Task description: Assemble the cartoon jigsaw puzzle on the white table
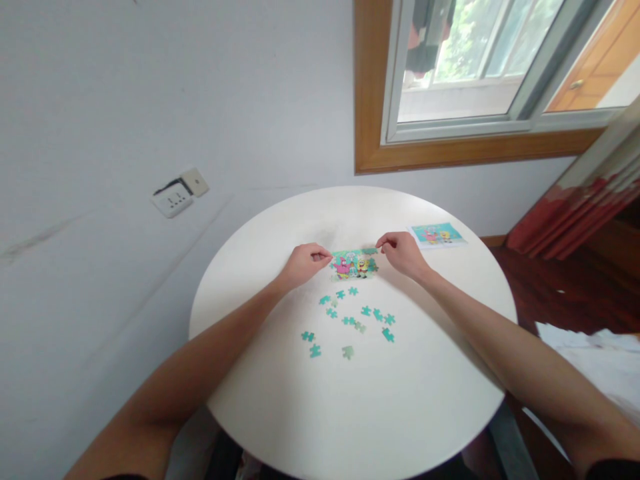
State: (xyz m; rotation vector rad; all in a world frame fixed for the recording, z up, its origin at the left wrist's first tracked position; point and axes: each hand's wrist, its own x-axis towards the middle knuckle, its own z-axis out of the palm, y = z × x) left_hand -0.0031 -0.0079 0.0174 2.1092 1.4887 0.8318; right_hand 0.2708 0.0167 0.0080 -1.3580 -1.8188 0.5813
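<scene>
A partly joined jigsaw puzzle (353, 265) with a pink starfish and a yellow sponge figure lies flat on the white round table (350, 413). At its left edge, my left hand (306, 262) has its fingertips pressed together, touching the border. My right hand (401, 252) is closed in a pinch beside the top right corner, close to a teal corner piece (370, 251). What sits between those right fingertips is too small to make out. Nearer to me are several loose teal pieces (377, 314) and a pale green piece (348, 352), spread apart.
A picture card (438, 235) showing the same figures lies on the table right of my right hand. Behind the table stand a white wall with a socket (173, 199) and a wood-framed window (450, 150). A red and white curtain (565, 207) hangs at the right.
</scene>
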